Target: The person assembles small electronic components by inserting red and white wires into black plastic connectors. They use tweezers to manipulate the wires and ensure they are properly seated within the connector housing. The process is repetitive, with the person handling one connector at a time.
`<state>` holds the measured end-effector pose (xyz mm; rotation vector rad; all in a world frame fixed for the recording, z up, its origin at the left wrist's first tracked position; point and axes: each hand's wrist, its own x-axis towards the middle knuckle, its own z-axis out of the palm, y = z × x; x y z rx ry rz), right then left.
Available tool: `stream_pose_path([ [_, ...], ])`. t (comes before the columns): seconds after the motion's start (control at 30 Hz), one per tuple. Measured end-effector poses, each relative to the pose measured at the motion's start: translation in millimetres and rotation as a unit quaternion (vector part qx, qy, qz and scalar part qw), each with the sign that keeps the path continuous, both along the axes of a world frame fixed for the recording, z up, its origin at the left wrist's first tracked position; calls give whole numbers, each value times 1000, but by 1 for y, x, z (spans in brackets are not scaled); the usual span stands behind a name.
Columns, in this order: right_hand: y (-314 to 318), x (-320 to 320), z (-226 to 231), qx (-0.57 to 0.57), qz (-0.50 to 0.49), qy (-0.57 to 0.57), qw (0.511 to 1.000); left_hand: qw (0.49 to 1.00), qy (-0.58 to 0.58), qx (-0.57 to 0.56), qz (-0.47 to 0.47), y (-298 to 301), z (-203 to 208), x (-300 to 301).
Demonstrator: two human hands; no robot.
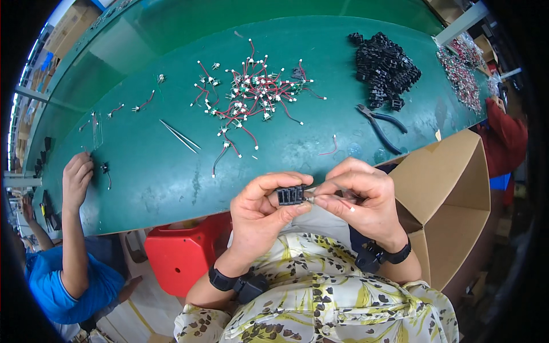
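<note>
Close to my body, my left hand (260,208) is closed around a small black plastic housing (290,195) with ribbed slots, held between thumb and fingers. My right hand (363,197) pinches a small wired connector (351,209) against the housing's right side. Its white plug end sticks out below my fingers; the rest is blurred and partly hidden. On the table ahead lies a loose pile of red-and-black wired connectors with small boards (257,91). A heap of black plastic housings (386,68) lies at the far right.
The green table (171,188) also bears tweezers (180,137), cutting pliers (382,127) and a single loose wire (334,146). An open cardboard box (440,183) stands right of me. A red stool (180,257) sits at left, near a co-worker in a blue shirt (74,283).
</note>
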<state>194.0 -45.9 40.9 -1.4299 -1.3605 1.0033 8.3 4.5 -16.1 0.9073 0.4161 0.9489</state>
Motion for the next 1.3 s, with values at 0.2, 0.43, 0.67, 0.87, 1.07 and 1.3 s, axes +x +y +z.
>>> stream_pose_path([
  [0.2,-3,-4,-15,-43,-30,223,973,1000,-5,-19,3,-1,1,3],
  [0.43,-5,6,-10,-199,-22,345,917,1000,11,-27,-7,1,1,5],
  [0.67,-4,4,-10,-138,-26,146,979,999,48,-7,2,1,1,7],
  [0.87,-7,4,-2,110,-42,-75,990,988,8,-138,-69,5,6,4],
  [1.07,-6,-1,-15,287,-34,-153,945,950,-140,-237,-146,4,-3,2],
  [1.3,-4,0,-24,314,-19,-187,930,958,-113,-217,-152,-1,-2,1],
])
